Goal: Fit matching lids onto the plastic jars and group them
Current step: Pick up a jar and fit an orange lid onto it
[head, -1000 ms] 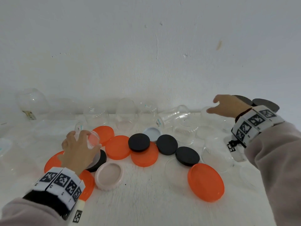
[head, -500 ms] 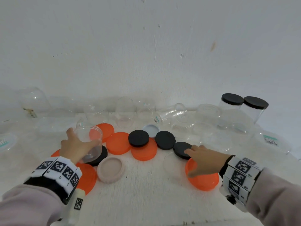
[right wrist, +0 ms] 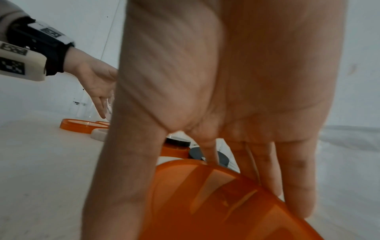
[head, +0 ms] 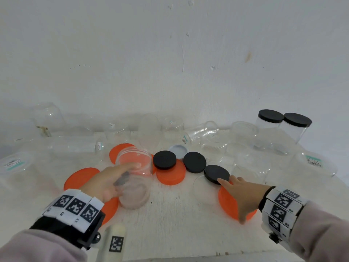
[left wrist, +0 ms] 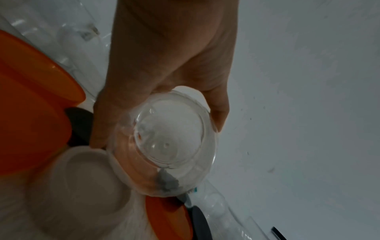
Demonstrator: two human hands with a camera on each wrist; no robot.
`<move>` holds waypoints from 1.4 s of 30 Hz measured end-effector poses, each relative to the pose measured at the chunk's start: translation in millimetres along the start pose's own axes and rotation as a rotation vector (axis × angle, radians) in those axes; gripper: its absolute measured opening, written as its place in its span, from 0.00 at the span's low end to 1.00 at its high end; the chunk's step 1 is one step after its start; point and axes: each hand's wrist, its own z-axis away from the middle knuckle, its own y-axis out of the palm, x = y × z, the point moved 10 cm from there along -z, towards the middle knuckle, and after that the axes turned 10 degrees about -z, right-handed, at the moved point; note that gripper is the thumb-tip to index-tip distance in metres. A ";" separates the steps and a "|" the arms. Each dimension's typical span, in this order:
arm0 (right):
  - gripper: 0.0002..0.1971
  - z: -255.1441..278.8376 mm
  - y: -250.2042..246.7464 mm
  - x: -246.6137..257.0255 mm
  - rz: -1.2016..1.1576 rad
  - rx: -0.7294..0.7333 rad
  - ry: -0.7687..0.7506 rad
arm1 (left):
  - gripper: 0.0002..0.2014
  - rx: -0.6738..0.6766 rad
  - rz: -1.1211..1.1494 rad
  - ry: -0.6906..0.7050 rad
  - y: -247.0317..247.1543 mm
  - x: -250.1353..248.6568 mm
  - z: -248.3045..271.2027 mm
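Within left hand, clear lidless jar

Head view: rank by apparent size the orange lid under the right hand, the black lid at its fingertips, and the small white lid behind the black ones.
1. Orange lid, partly covered yet widest.
2. Black lid.
3. White lid, farthest back, so nearness may exaggerate the gap.

Jar: clear, glossy plastic with smooth walls. Orange lid: translucent plastic with a smooth sheen. Black lids: matt, finely textured. Pale lid: dull, opaque plastic. Table: rough, streaked white surface. Wall: matt, pitted white finish.
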 end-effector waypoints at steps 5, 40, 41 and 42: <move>0.57 3.8 -13.2 8.4 -0.124 -0.088 -0.073 | 0.32 0.088 -0.091 0.113 31.1 -2.3 13.8; 0.54 3.4 -108.1 144.0 -0.184 -0.081 -0.331 | 0.50 0.309 -0.568 0.627 112.2 -0.8 14.5; 0.54 2.5 -107.4 145.3 -0.172 -0.075 -0.326 | 0.52 0.307 -0.576 0.617 110.4 1.2 13.6; 0.54 1.7 -106.4 146.8 -0.161 -0.068 -0.324 | 0.53 0.301 -0.581 0.612 108.1 2.8 12.9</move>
